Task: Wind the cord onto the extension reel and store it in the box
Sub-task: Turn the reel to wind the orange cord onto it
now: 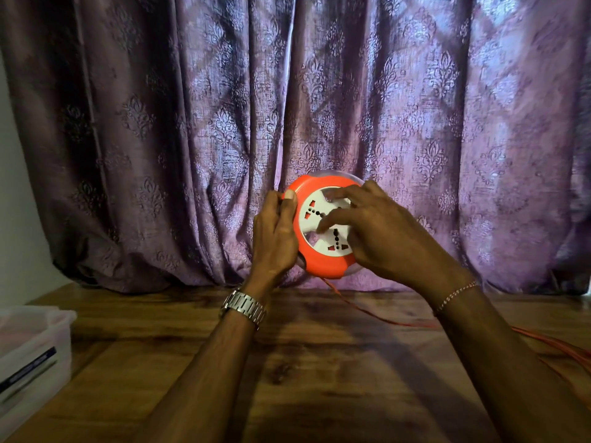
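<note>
The table [287, 378] lies bare and open across its middle and front. At the left edge stands the box [32, 340]. The cord [383, 319] trails over the right side. The curtain [192, 123] closes off the back, just behind the raised reel [319, 266].

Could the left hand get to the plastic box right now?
Probably not right away. The left hand is busy gripping the orange reel up off the table. The box sits far left with nothing in between, so letting go would free it.
</note>
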